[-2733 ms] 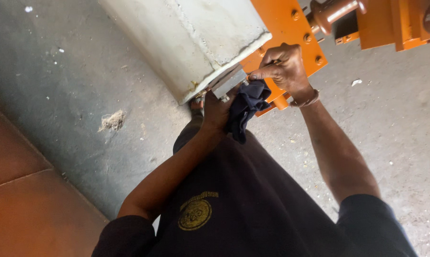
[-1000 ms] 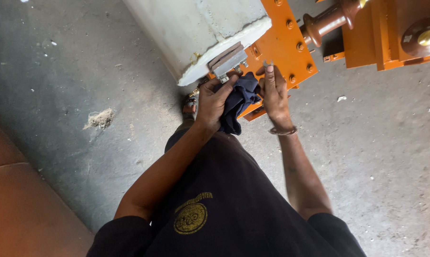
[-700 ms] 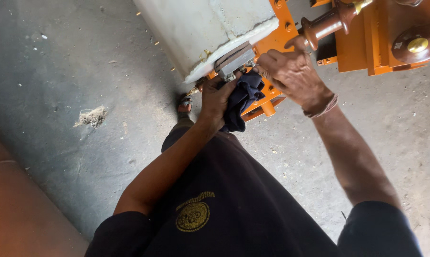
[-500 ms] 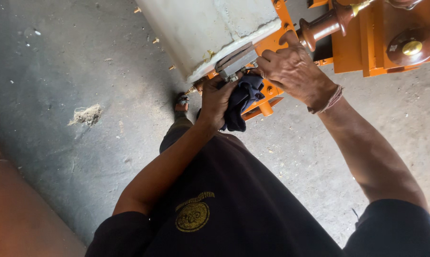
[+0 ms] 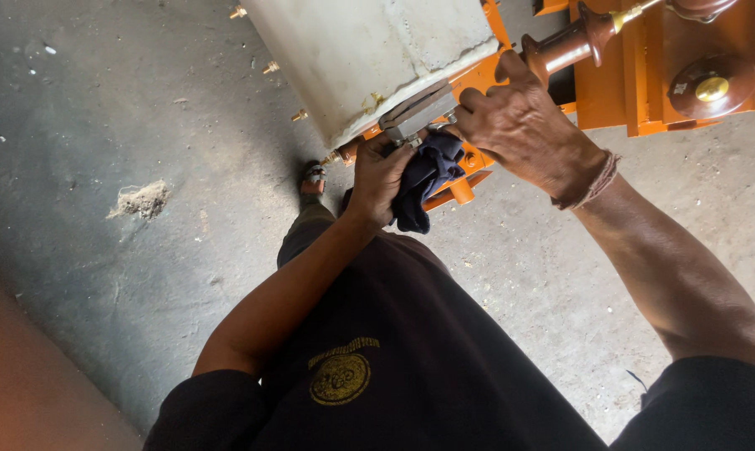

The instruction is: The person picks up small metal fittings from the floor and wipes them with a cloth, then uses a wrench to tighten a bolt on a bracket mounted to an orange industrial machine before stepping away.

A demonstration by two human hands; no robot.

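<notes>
Since the frame 0.5 s back, the view has slid a little, so the orange frame and its brown insulator sit lower in the picture; both hands have stayed at the same corner, and the right hand has crept slightly nearer the grey bracket. That bracket sits on the lower edge of the pale block, right where the block meets the orange frame. The concrete floor lies open to the left of the block, with only a small dust heap and a few brass bolts scattered on it; to the right, the frame and insulator crowd the right hand closely from above. The left hand is curled tight around a dark blue rag, bunched just under the bracket, with its fingertips touching the bracket's underside. The right hand is bent over the bracket's right end, fingers drawn together against it, but what they pinch cannot be told. A sandalled foot stands under the block's corner.
</notes>
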